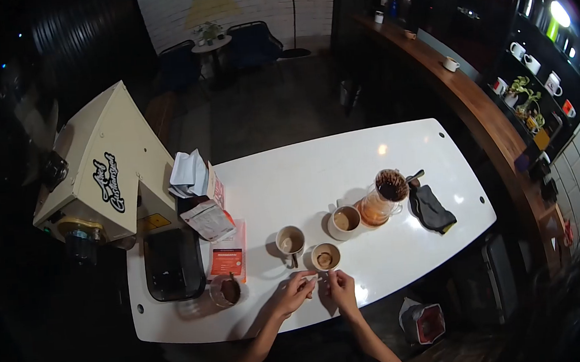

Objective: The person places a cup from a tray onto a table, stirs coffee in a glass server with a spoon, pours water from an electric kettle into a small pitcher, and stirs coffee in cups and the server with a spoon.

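Note:
Just in front of a small cup [325, 256] with a brown residue inside, both my hands are close together near the table's front edge. My left hand [295, 295] has its fingers pinched; a tiny pale bit shows at the fingertips, too small to name. The fingers of my right hand [342, 290] are curled together, and what they hold, if anything, is hidden. Behind the small cup stand a mug [290, 240] on the left and another mug [344, 222] on the right. A glass coffee brewer [375, 210] with dark grounds on top stands beside the right mug.
A large cream machine [111, 166] with a black bin [173, 264] occupies the left side. Coffee bags [209, 220] lean beside it. A glass with brown contents [229, 291] sits front left. A dark cloth [430, 209] and a spoon [415, 175] lie right of the brewer.

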`<action>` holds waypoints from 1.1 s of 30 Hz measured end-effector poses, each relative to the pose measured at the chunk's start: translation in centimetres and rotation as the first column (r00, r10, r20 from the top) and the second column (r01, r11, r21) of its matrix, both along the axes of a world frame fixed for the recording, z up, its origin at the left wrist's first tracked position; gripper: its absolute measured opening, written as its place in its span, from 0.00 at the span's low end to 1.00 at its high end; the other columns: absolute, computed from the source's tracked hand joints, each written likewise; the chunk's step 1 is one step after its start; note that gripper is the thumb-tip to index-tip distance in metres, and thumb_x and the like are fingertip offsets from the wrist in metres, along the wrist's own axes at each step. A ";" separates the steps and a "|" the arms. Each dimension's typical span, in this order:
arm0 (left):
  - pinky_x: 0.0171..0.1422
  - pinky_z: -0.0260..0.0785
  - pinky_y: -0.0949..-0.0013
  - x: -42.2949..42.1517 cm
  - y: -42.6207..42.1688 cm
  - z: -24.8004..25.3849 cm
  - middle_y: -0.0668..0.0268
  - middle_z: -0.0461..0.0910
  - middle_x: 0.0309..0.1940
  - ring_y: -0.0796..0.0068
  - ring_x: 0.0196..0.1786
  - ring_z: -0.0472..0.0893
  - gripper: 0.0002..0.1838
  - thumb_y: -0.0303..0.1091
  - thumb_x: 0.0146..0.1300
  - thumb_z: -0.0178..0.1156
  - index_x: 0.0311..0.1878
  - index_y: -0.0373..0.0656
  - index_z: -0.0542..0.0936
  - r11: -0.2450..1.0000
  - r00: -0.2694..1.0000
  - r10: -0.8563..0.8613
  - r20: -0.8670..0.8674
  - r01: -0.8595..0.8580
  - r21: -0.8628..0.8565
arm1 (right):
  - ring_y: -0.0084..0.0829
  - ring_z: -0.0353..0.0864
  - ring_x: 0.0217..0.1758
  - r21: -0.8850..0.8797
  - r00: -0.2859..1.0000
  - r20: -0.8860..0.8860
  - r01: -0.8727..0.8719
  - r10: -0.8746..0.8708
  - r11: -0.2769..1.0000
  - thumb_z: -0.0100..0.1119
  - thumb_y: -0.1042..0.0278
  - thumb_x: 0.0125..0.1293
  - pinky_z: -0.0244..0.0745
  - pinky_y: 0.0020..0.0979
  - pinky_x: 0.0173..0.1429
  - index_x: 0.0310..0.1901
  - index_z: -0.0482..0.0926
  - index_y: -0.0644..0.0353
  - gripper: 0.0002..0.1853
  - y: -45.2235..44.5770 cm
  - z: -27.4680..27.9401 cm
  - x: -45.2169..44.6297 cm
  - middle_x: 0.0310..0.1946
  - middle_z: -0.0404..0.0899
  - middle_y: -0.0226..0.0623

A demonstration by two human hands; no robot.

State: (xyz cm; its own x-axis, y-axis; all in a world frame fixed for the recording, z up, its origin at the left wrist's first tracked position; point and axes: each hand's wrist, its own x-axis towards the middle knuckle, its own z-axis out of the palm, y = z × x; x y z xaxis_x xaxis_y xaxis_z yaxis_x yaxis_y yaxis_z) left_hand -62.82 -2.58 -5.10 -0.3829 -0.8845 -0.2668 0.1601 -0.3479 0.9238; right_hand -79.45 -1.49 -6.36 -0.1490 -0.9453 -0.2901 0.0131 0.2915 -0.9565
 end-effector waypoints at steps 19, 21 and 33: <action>0.48 0.74 0.75 -16.6 -5.5 10.1 0.66 0.72 0.45 0.80 0.47 0.75 0.26 0.27 0.66 0.65 0.62 0.40 0.63 0.878 0.917 0.369 0.154 -0.289 -0.381 | 0.17 0.75 0.25 -0.050 0.823 -0.159 -0.559 0.546 0.828 0.54 0.70 0.73 0.71 0.22 0.27 0.44 0.75 0.63 0.06 -10.4 7.6 -21.5 0.28 0.75 0.28; 0.54 0.74 0.69 -19.2 -7.8 9.1 0.61 0.70 0.51 0.73 0.53 0.74 0.32 0.27 0.63 0.67 0.66 0.39 0.61 0.789 0.873 0.440 0.209 -0.265 -0.554 | 0.16 0.73 0.25 -0.075 0.866 -0.203 -0.479 0.457 0.874 0.55 0.67 0.74 0.70 0.21 0.28 0.47 0.75 0.63 0.09 -12.0 10.9 -24.7 0.27 0.75 0.29; 0.64 0.69 0.58 -24.3 -14.7 4.8 0.49 0.73 0.59 0.55 0.60 0.77 0.48 0.29 0.51 0.76 0.71 0.35 0.56 0.529 0.637 0.739 0.220 -0.346 -0.775 | 0.16 0.69 0.23 -0.432 0.951 -0.165 -0.308 0.262 0.847 0.62 0.68 0.70 0.65 0.23 0.29 0.55 0.77 0.65 0.16 -18.4 13.4 -24.3 0.27 0.75 0.29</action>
State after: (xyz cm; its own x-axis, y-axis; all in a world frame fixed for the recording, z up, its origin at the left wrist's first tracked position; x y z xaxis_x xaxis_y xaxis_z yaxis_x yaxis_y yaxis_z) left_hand -87.16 -17.27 -0.32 0.2460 -0.8621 0.4431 -0.4141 0.3198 0.8522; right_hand -103.75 -19.87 7.04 0.1420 -0.9741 0.1758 -0.1026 -0.1911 -0.9762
